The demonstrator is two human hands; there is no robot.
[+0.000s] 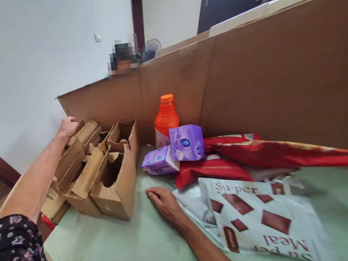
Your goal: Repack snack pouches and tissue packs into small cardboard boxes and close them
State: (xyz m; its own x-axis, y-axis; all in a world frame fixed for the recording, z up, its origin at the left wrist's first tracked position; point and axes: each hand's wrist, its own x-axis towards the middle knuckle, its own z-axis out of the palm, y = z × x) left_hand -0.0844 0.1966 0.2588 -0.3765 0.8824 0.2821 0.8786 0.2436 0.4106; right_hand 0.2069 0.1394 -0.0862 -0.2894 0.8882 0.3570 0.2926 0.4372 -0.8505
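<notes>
At the far left, my left hand [69, 126] is closed at the top of the rear open-topped cardboard box [85, 132], its fingertips partly hidden. In front of it stand several more cardboard boxes, among them a near one [114, 198] with a cut-out front. Loosely curled, my right hand [165, 203] rests on the green cloth [125, 248], with nothing visible in it. Just beyond are two purple tissue packs, one lying [159, 161] and one propped up [187, 143]. To its right lies a white pouch [262, 217] printed "Su-per Meal".
An orange bottle [166, 118] stands behind the tissue packs. Red packaging [217, 169] lies beyond the pouch. A tall cardboard panel [250, 73] borders the back, with a person's head [123, 58] and a fan [150, 50] behind it.
</notes>
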